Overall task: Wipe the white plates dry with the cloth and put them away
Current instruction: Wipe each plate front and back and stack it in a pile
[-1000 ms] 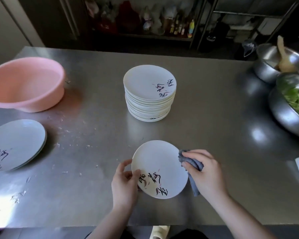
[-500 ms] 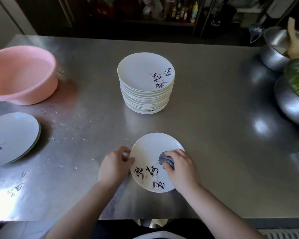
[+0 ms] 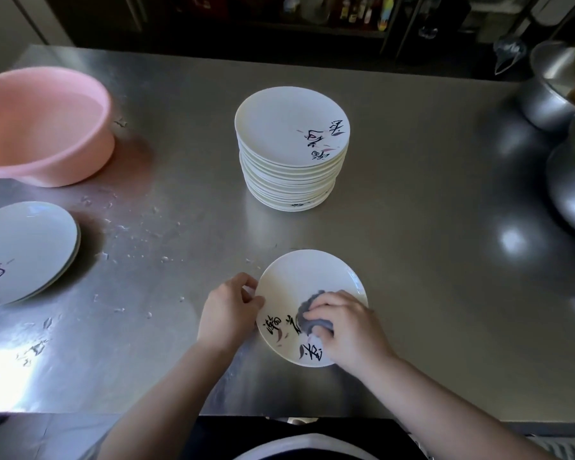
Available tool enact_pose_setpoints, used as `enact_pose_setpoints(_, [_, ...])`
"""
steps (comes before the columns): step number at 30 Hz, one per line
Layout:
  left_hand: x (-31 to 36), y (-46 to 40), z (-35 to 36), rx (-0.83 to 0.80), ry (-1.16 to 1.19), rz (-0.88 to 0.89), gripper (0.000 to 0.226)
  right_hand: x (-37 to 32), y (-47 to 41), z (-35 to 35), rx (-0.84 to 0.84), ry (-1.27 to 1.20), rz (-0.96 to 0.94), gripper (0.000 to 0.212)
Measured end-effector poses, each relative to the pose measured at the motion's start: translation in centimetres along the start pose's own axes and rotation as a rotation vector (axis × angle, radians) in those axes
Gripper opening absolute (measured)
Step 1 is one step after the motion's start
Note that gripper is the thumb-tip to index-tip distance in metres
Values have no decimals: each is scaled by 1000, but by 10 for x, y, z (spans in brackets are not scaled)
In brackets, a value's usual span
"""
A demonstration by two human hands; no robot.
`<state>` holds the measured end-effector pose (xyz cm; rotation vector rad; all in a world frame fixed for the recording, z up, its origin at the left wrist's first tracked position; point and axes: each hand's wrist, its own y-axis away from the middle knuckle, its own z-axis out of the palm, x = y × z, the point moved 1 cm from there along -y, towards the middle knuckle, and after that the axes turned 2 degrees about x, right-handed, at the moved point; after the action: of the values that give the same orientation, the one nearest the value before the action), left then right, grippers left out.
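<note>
Plates [image 3: 292, 127] on wet steel counter [image 3: 412, 227] (dim shelves [image 3: 346, 14] behind)

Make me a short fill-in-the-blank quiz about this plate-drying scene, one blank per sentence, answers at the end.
1. The right hand presses a grey ____ onto the plate.
2. The left hand steadies that plate by its ____ edge.
3. The basin at the table's far left is ____ in colour.
4. The tall plate stack stands ____ the plate being wiped.

Answers: cloth; left; pink; beyond

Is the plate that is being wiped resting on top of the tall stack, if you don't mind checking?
No, the plate under the cloth lies on the steel table, nearer the person than the stack.
</note>
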<state>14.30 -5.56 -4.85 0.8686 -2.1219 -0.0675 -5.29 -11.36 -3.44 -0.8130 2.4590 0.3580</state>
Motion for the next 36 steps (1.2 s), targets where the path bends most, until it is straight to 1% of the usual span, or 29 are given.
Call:
enact_pose_setpoints(3, [2,-5,-8,-82,-86,8,15,8,-9,-6,-4,74,8,26])
enact_pose_setpoints(5, [7,-13,-16,-138,-163,26,16,10,-18,-9,-13,78,18,27])
enact_pose_setpoints(7, [17,-24,-24,-155,-220,54,18,13,-32,-16,75,15,76,27])
enact_pose_setpoints(9, [32,-36,-27,-110,-224,102,20,14,-51,-22,168,-41,124,29])
enact_pose_setpoints(11, [47,-48,-21,-77,-220,162,18,7,-69,-20,148,-24,79,29])
enact_pose_setpoints(13, [59,-55,-10,-100,-249,196,21,-1,-80,-12,86,31,-29,29])
enact_pose_setpoints(16, [60,-58,1,-144,-255,181,20,-4,-82,0,50,51,-123,26])
enact_pose_setpoints(18, [55,-60,3,-121,-223,153,16,0,-80,2,76,57,-133,25])
enact_pose_setpoints(22, [48,-57,-2,-124,-227,106,9,20,-72,-11,124,165,-27,22])
enact_pose_setpoints(25, [37,-47,-4,-227,-226,63,10,31,-65,-17,124,210,5,23])
enact_pose_setpoints(27, [32,-44,-5,-312,-278,72,14,25,-66,-13,113,179,18,23])
enact_pose_setpoints(28, [33,-45,-5,-321,-321,88,17,20,-69,-10,104,151,18,24])
enact_pose_setpoints(29, [36,-47,-5,-293,-343,101,18,16,-71,-7,93,114,11,24])
enact_pose_setpoints(32, [50,-55,-2,-194,-287,126,14,7,-77,1,47,46,-24,26])
enact_pose_setpoints(34, [54,-58,4,-200,-269,125,10,7,-77,2,30,52,-37,27])
enact_pose_setpoints(36, [52,-57,4,-195,-246,100,7,12,-76,-2,50,54,-5,25])
